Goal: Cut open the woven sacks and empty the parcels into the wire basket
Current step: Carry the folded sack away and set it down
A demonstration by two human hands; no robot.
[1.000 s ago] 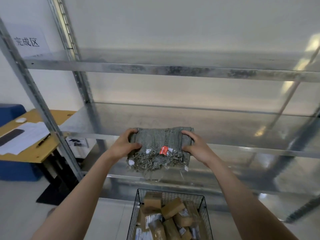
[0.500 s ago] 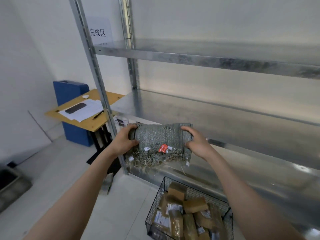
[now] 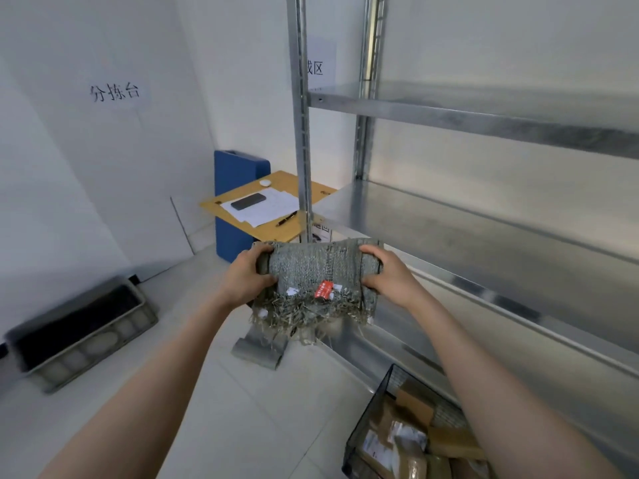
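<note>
I hold a folded grey woven sack (image 3: 318, 267) up in front of me, one end in each hand. My left hand (image 3: 247, 281) grips the left end and my right hand (image 3: 387, 276) grips the right end. On both hands the fingers curl over the top of the fold and the thumb presses in from below. I squeeze from both sides so the fold does not fall open.

The sack looks flat and soft, so I think there is nothing left inside it. Its cut edge hangs down as a messy fringe of loose threads (image 3: 304, 316), with a little red tag (image 3: 323, 291) just above it. I hold that edge low so the threads hang clear of my fingers.

The black wire basket (image 3: 371, 406) sits on the floor, low on my right, well apart from the sack. Brown parcels (image 3: 411, 444) lie piled in it. So I think this sack is done with.

A shiny metal shelf (image 3: 449, 229) is just beside my right hand. A grey plastic crate (image 3: 83, 337) sits on the floor far to my left. I think the sack goes to one of them next, but I cannot tell which.
</note>
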